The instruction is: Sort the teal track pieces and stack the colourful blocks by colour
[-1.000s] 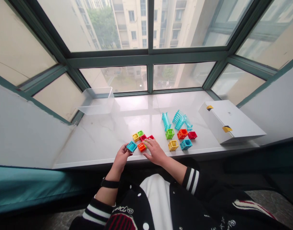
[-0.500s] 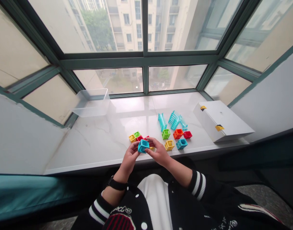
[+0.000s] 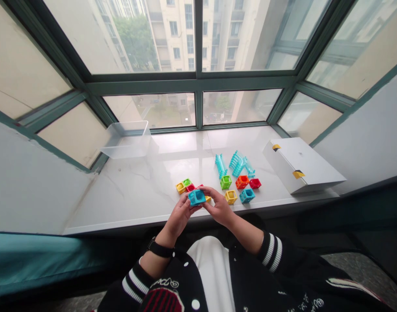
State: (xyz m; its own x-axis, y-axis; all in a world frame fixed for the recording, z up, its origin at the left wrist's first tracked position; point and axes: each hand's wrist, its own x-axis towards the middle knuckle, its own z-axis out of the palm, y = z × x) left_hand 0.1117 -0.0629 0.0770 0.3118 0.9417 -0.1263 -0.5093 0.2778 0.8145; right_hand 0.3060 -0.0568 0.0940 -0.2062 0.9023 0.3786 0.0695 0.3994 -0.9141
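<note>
Between my two hands is a blue hollow cube block (image 3: 196, 198), raised over the front edge of the sill. My left hand (image 3: 181, 212) grips its left side, and my right hand (image 3: 218, 206) has fingers closed on its right side. Just behind the hands lie a yellow block (image 3: 180, 187), a green block (image 3: 187, 182) and a red block (image 3: 190, 187), partly covered by the held one. To the right of my right hand stand another yellow block (image 3: 231, 197) and a second blue block (image 3: 247, 196).
Farther right are a green block (image 3: 226, 182), an orange block (image 3: 242, 182) and a red piece (image 3: 255, 183). Clear teal track pieces (image 3: 238, 163) lie behind them. A transparent bin (image 3: 125, 139) stands back left, a white box (image 3: 304, 164) at right.
The blue block has been turned a little in my hands, showing a different side. My left hand has shifted slightly under it. The other blocks rest as before.
</note>
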